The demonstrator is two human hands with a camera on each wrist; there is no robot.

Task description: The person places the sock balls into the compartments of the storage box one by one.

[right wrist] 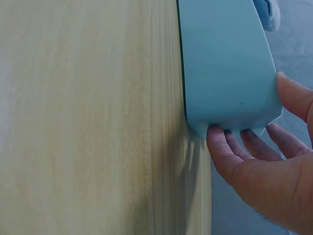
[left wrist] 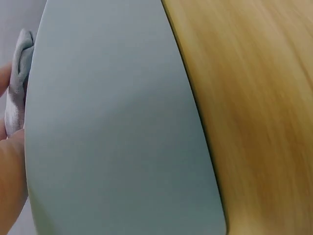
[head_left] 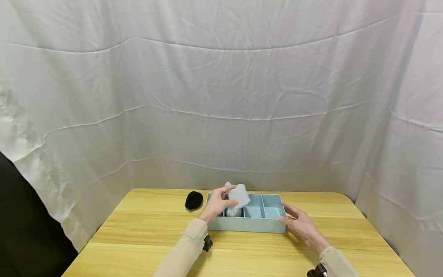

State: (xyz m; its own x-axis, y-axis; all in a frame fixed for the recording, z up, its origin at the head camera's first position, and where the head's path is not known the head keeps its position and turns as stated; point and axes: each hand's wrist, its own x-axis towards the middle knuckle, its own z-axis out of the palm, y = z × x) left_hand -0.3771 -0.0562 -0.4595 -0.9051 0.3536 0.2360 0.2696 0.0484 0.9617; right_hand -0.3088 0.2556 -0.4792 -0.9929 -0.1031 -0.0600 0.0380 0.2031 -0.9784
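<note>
A pale blue compartment box (head_left: 247, 225) stands on the wooden table. Over its left half, my left hand (head_left: 215, 204) pinches a light grey folded cloth (head_left: 240, 197) between thumb and fingers. Below that cloth, a grey-white bundle (head_left: 233, 212) sits in a compartment. At the box's right end, my right hand (head_left: 303, 226) grips the corner; in the right wrist view the thumb (right wrist: 293, 95) lies at the rim and the fingers (right wrist: 222, 147) press the end wall. The left wrist view shows mostly the box's front wall (left wrist: 112, 112), with the cloth's edge (left wrist: 18, 83) beyond it.
A rounded black cloth-like item (head_left: 194, 200) lies on the table just left of the box. Two right-hand compartments (head_left: 272, 211) show bare bottoms. Pale curtains (head_left: 242, 138) hang behind and beside the table (head_left: 145, 231).
</note>
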